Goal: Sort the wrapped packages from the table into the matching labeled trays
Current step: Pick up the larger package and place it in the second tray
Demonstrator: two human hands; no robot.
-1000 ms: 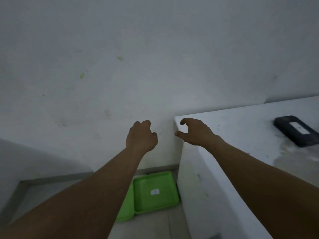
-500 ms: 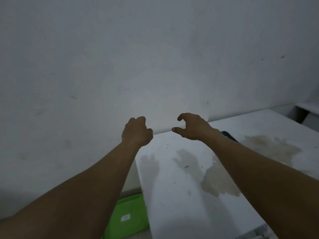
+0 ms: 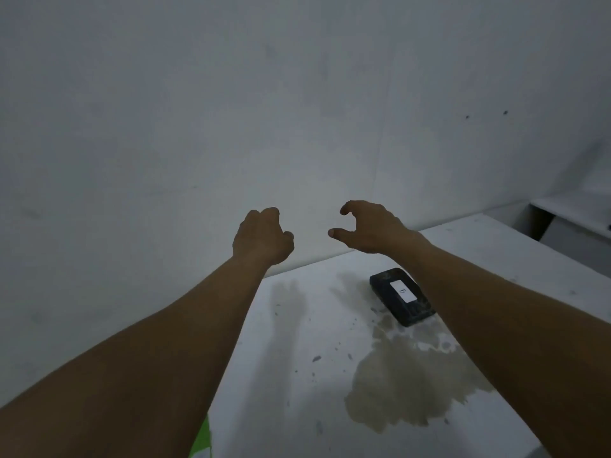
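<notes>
A black wrapped package (image 3: 401, 296) with a white label lies on the white table (image 3: 297, 375), partly under my right forearm. My right hand (image 3: 370, 228) hovers above the table's far edge, beyond the package, thumb and fingers curled apart and holding nothing. My left hand (image 3: 261, 238) is held level with it past the table's left corner, its fingers curled into a loose fist, empty. A sliver of a green tray (image 3: 202, 441) shows on the floor at the table's left edge, mostly hidden by my left forearm.
A brownish stain (image 3: 403, 385) and dark specks mark the tabletop. A plain grey wall (image 3: 264, 110) stands close behind the table. Another white surface (image 3: 575, 209) sits at the far right.
My view has swung right, from the floor and the green tray onto the table. The black package has come back into sight under my right arm. Both hands stay raised and empty.
</notes>
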